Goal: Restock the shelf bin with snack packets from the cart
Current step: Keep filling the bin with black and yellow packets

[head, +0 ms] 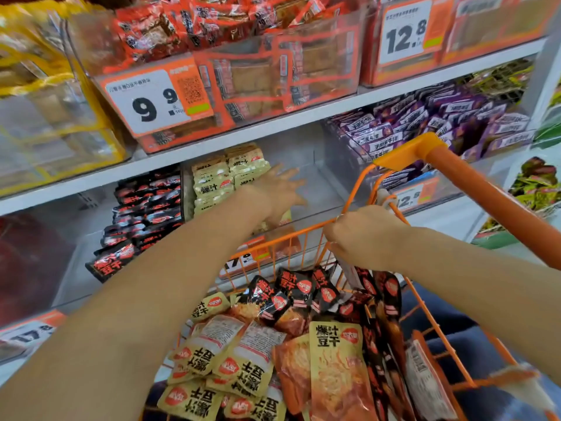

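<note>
A clear shelf bin on the lower shelf holds a stack of beige snack packets along its left side. My left hand reaches into this bin with fingers spread and straight, just right of the stack, over a beige packet lying under the palm. My right hand grips the front wire rim of the orange cart. The cart holds several beige packets, black packets and orange ones.
A bin of black packets sits left of the target bin, purple packets to its right. Orange packets fill the upper shelf behind a 9.9 price tag. The cart's orange handle rises at right.
</note>
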Motion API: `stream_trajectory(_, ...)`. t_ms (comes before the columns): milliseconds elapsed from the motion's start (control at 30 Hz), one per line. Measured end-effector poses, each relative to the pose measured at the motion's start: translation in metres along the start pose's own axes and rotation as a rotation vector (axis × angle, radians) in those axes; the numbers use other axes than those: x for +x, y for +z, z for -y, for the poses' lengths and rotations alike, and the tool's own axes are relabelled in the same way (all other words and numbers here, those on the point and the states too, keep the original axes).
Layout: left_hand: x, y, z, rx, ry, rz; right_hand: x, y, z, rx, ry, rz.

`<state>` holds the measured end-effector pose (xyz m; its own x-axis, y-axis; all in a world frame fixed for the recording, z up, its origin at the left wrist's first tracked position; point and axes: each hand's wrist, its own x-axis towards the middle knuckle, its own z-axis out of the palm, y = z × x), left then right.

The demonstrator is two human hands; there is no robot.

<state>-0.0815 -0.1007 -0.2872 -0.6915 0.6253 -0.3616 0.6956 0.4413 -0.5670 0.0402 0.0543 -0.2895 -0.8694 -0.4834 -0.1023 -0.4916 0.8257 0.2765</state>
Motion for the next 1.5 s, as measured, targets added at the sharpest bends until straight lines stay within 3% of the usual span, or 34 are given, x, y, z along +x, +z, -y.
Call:
stream_trajectory(133,0.015,0.005,0.000,0.115,-0.014,0.208,-0.006,0.004,-0.004,0.022,-0.013,0.027)
stream_trajectory(267,0.007,0.002,0.002,0.046,-0.074,0.233,-0.010,0.003,-0.002,0.024,-0.016,0.025)
stream_trajectory(333,-0.013,-0.005,0.004,-0.155,-0.153,0.057,-0.009,0.004,0.001,0.038,-0.056,0.024)
stream_trajectory(433,-0.065,-0.013,-0.038,-0.635,-0.358,-0.570,-0.005,0.005,0.008,0.059,-0.109,0.017)
stream_trajectory(467,-0.087,-0.012,-0.066,-0.818,-0.391,-0.660,-0.004,0.004,0.010,0.054,-0.111,0.018)
stream_trajectory(500,-0.107,-0.009,-0.094,-0.944,-0.362,-0.628,-0.004,0.003,0.011,0.043,-0.108,0.028)
stream_trajectory(600,-0.130,0.021,-0.163,-1.052,-0.121,-0.030,-0.006,-0.001,0.017,-0.020,-0.112,0.097)
stream_trajectory(633,-0.128,0.031,-0.172,-1.088,-0.081,0.103,-0.008,-0.003,0.019,-0.043,-0.110,0.119)
stream_trajectory(667,-0.124,0.038,-0.173,-1.168,-0.092,0.133,-0.009,-0.003,0.020,-0.059,-0.108,0.128)
stream_trajectory(767,-0.117,0.045,-0.158,-1.347,-0.272,-0.035,-0.009,-0.007,0.020,-0.026,-0.046,0.084)
stream_trajectory(867,-0.127,0.044,-0.134,-1.655,-0.329,-0.130,-0.011,-0.014,0.016,0.273,0.069,-0.027)
stream_trajectory(933,-0.139,0.039,-0.114,-1.928,-0.389,-0.186,-0.015,-0.020,0.015,0.739,0.116,-0.046)
stream_trajectory(1000,-0.150,0.035,-0.094,-2.015,-0.448,-0.296,-0.017,-0.028,0.020,1.206,0.103,0.056)
stream_trajectory(1067,-0.158,0.028,-0.079,-2.059,-0.452,-0.391,-0.017,-0.027,0.023,1.363,0.029,0.142)
stream_trajectory(1200,-0.162,0.012,-0.063,-2.080,-0.433,-0.504,-0.012,-0.019,0.027,1.296,-0.035,0.084)
stream_trajectory(1333,-0.149,-0.006,-0.053,-1.593,-0.438,-0.546,-0.006,-0.013,0.029,1.231,0.031,-0.094)
stream_trajectory(1500,-0.121,-0.024,-0.018,-1.209,-0.651,-0.754,-0.008,-0.012,0.018,0.717,0.217,-0.329)
